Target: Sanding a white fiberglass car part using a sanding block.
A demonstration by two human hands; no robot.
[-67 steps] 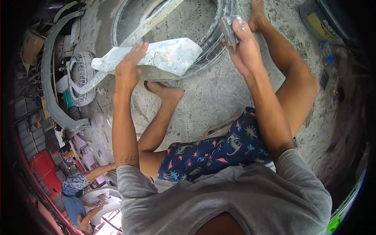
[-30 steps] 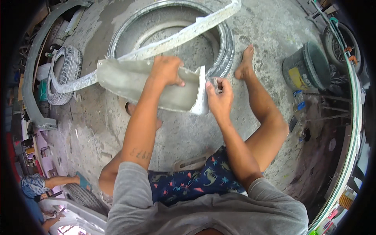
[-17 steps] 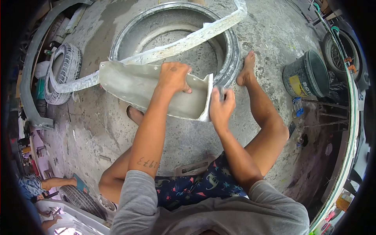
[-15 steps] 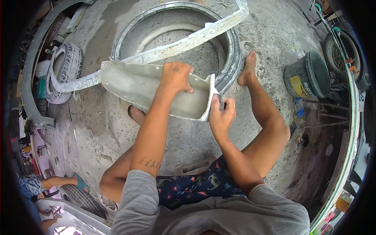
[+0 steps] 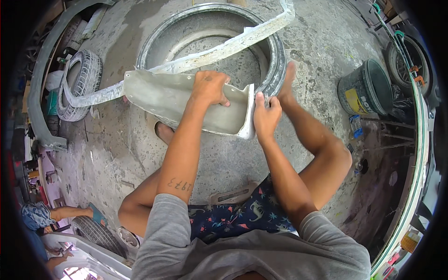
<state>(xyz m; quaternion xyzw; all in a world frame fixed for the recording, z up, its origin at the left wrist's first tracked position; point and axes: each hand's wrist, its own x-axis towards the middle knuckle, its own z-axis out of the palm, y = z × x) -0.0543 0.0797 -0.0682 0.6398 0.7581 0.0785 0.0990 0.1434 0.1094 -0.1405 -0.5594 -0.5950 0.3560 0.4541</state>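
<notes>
My left hand point(image 5: 210, 88) grips the long grey panel point(image 5: 158, 98) over its far edge, thumb inside the hollow, whose face is dull, with small holes along a white-edged rim. My right hand point(image 5: 267, 119) is closed around a small grey block point(image 5: 267, 101), largely hidden by the fingers, against the panel's white right end. The panel lies tilted above a big dusty tyre point(image 5: 158, 32). Behind it a long whitish strip point(image 5: 224, 49) crosses the tyre and continues left toward a smaller tyre point(image 5: 88, 79).
A curved grey part point(image 5: 42, 102) lies far left. Right are a dark bucket point(image 5: 350, 84), a wheel point(image 5: 396, 60) and a metal stand point(image 5: 392, 135). A co-worker's leg point(image 5: 70, 212) shows lower left beside a tyre point(image 5: 100, 238). My bare right foot point(image 5: 287, 88) flanks the big tyre.
Since the oldest frame the panel has turned from its white face to its hollow, and my right hand came down to its end. In the last half second that hand slid upward along the edge.
</notes>
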